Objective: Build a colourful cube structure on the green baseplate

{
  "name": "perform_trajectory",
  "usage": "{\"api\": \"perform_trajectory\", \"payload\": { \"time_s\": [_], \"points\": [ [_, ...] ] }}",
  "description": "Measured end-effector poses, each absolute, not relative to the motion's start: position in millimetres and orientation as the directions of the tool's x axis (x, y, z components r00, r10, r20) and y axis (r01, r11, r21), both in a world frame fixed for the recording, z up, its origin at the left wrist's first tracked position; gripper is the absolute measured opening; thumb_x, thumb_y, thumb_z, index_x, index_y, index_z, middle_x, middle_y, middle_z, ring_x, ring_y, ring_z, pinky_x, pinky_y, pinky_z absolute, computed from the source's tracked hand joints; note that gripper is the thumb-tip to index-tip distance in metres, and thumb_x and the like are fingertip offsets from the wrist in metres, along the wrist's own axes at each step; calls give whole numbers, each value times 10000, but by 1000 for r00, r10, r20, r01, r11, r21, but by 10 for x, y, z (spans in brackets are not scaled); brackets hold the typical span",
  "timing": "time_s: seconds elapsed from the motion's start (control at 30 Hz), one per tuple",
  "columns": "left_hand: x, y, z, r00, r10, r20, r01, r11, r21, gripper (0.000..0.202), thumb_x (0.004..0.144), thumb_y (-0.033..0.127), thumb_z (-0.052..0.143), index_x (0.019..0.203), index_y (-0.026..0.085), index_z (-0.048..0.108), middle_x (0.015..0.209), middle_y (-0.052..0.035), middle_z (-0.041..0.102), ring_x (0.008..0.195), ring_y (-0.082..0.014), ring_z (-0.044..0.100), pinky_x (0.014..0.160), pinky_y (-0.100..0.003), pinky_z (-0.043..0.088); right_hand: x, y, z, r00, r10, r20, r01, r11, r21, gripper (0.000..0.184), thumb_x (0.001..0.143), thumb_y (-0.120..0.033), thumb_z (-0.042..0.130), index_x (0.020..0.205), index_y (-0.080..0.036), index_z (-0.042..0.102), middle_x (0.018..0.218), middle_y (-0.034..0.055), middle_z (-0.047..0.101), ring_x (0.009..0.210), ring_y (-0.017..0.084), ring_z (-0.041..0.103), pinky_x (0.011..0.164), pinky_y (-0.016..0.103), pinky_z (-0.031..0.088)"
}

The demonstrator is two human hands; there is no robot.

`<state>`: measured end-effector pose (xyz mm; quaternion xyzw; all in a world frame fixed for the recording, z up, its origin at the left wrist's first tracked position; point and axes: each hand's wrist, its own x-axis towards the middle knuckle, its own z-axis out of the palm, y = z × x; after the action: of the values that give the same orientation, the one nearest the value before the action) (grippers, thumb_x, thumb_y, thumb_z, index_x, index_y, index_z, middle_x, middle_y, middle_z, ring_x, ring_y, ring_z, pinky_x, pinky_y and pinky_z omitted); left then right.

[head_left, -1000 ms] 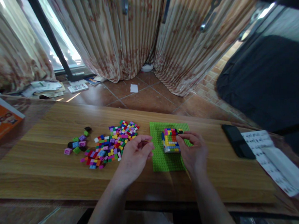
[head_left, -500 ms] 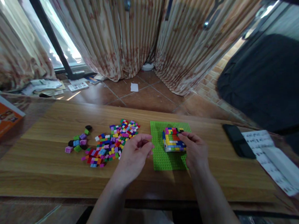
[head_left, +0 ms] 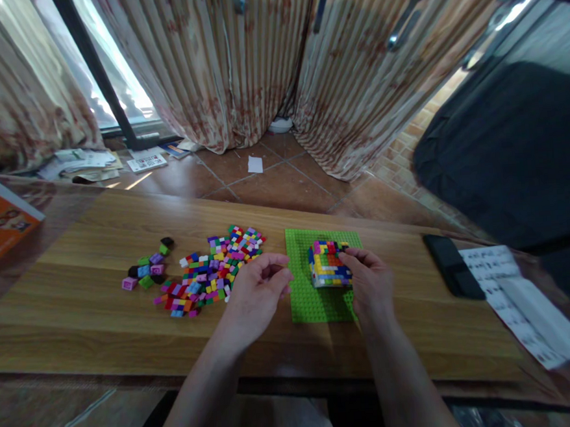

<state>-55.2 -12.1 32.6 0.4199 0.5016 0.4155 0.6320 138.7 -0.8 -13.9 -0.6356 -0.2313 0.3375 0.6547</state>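
A hollow, multicoloured structure of toy bricks [head_left: 332, 276] stands on a green studded baseplate [head_left: 304, 306]. My right hand [head_left: 368, 282] is closed at its right side, thumb and index finger pinched on the upper right edge and covering part of it. By the plate's left edge hovers my left hand [head_left: 259, 293], its fingers curled and the thumb close to the index finger; whatever they may hold is hidden. Just left of that hand spreads a pile of small loose bricks [head_left: 215, 267] in many colours.
Several larger bricks [head_left: 144, 271] lie apart at the left of the wooden table [head_left: 92, 324]. A black phone [head_left: 452, 267] and a printed paper sheet [head_left: 520, 301] are at the right. An orange and white box [head_left: 2, 223] stands at the far left.
The view has shifted very slightly. Both hands keep nearly the same place and pose, and the brick structure looks the same.
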Motion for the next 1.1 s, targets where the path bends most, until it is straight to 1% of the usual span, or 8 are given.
{"api": "perform_trajectory", "payload": {
  "time_s": [0.3,0.47,0.53,0.63,0.73,0.83,0.93,1.1],
  "points": [
    [-561,-110,317,150,952,-266,-91,281,955,153,731,204,656,873,150,657,666,10,622,582,-105,571,564,-231,444,1325,6,-108,667,726,-168,-216,-27,-976,258,465,-184,791,680,-166,651,577,-42,654,470,101,592,457,218,503],
    [-593,-97,333,114,964,-242,-156,258,954,208,724,257,680,894,139,660,653,2,637,554,-108,568,541,-232,445,1367,-12,-153,664,741,-101,-164,13,-986,245,530,-236,795,720,-169,655,630,-33,660,505,109,598,496,240,508],
    [-631,-91,363,57,968,-246,-213,253,944,247,713,270,701,917,135,669,669,-3,651,554,-104,570,548,-230,452,1402,-41,-124,690,724,-4,-70,62,-996,227,599,-280,781,758,-171,660,671,-19,663,550,119,612,530,253,512],
    [-751,-74,422,-87,971,-223,-317,185,930,251,689,270,732,897,136,687,691,-4,661,567,-90,567,567,-215,458,1359,-138,-33,727,617,302,260,159,-952,195,705,-325,735,819,-179,673,812,28,685,696,154,647,630,290,528],
    [-953,-38,463,-231,954,-191,-392,89,916,211,668,241,743,842,134,689,674,7,647,548,-67,540,544,-187,432,1096,-323,46,538,703,465,452,225,-863,141,790,-325,686,858,-201,682,866,40,693,773,178,651,722,335,528],
    [-1182,-3,477,-340,923,-179,-437,13,899,208,653,217,743,833,130,684,648,16,629,525,-56,525,515,-170,410,680,-571,61,59,907,417,509,332,-794,53,856,-231,632,846,-233,685,758,-4,679,676,136,621,640,269,493],
    [-1344,12,482,-393,897,-202,-474,-9,881,204,641,202,741,822,129,680,646,18,622,527,-54,527,509,-164,406,319,-756,-17,-399,860,318,488,493,-721,99,891,-213,594,954,-216,671,836,28,691,777,169,636,708,299,501],
    [-1400,16,490,-368,897,-244,-530,13,848,212,637,187,746,829,125,681,649,17,619,535,-50,529,515,-157,407,97,-762,-225,-458,867,199,657,480,-581,115,877,-187,598,964,-196,673,859,66,664,799,210,627,690,323,484]
  ]
}}
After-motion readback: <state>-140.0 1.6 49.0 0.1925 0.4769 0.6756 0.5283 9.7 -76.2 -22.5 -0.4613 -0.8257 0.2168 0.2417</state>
